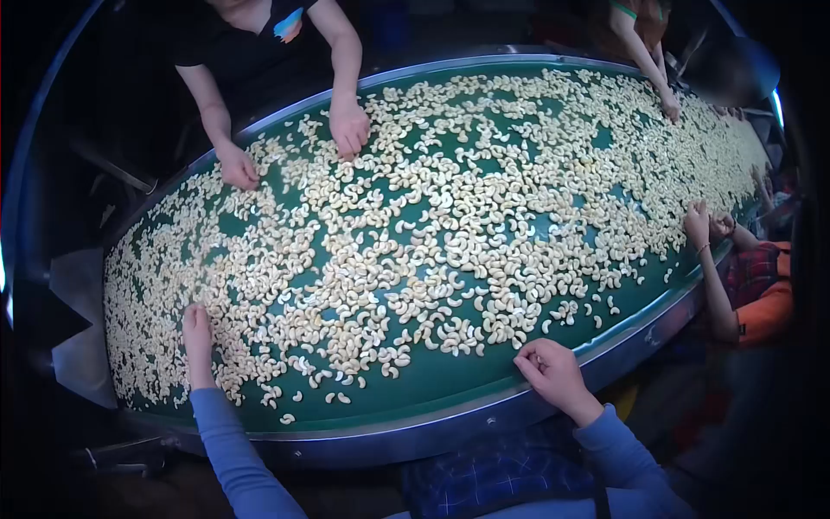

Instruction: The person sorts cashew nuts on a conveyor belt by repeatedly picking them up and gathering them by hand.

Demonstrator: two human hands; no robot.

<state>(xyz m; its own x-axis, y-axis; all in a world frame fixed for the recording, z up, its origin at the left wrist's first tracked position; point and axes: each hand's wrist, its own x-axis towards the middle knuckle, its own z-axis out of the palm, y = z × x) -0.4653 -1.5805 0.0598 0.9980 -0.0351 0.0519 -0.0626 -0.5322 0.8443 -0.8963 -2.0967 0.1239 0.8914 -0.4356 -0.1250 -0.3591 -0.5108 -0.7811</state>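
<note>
Pale curved cashew nuts (467,242) lie scattered in a thick layer over a green belt (415,381). My left hand (197,333), in a blue sleeve, reaches over the nuts at the left; its fingers are drawn together, and anything between them is too small to see. Near the belt's front edge rests my right hand (553,372), fingers curled and pinched beside the lower rim of the nuts. Whether it holds a nut is hidden.
Metal rim (415,432) along the belt's front. Across the belt, a co-worker's two hands (348,128) touch nuts. Another co-worker's arm (644,60) reaches in at the back right, and a co-worker in orange (765,307) works at the right. Metal plates (82,368) stand at the left end.
</note>
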